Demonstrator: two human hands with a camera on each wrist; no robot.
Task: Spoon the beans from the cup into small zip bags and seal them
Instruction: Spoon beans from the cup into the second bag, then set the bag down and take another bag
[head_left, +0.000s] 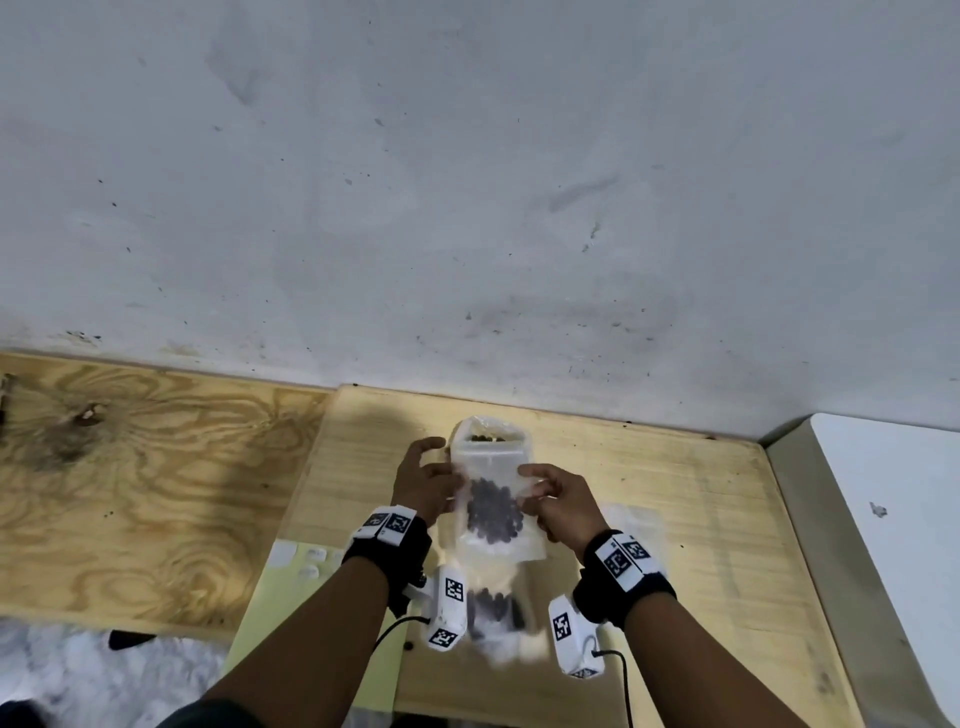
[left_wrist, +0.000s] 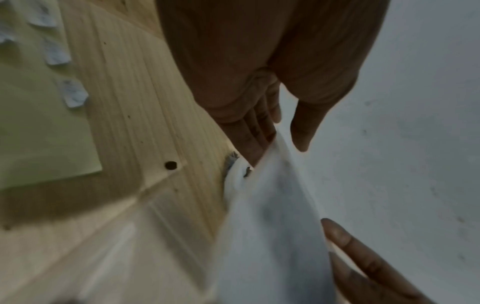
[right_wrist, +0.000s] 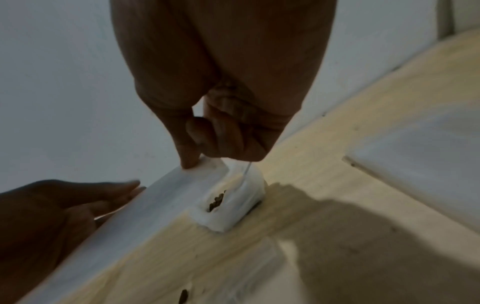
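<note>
Both hands hold a clear zip bag (head_left: 491, 540) upright above the table, with dark beans (head_left: 493, 506) bunched in its middle. My left hand (head_left: 431, 480) takes its left edge, fingers (left_wrist: 249, 131) straight behind the plastic and thumb in front. At the right edge near the top, my right hand (head_left: 548, 493) pinches the bag (right_wrist: 161, 205) between thumb and curled fingers (right_wrist: 228, 139). Directly behind the bag (left_wrist: 272, 226) stands the white cup (head_left: 488, 431) with beans in it, also seen in the wrist views (right_wrist: 233, 207) (left_wrist: 235, 174).
A second bag of beans (head_left: 496, 608) lies on the wooden table (head_left: 675, 493) between my wrists. Empty clear bags (head_left: 631, 525) lie to the right. A pale green sheet (head_left: 291, 597) with small white stickers lies at the left. The wall (head_left: 467, 208) is close behind the cup.
</note>
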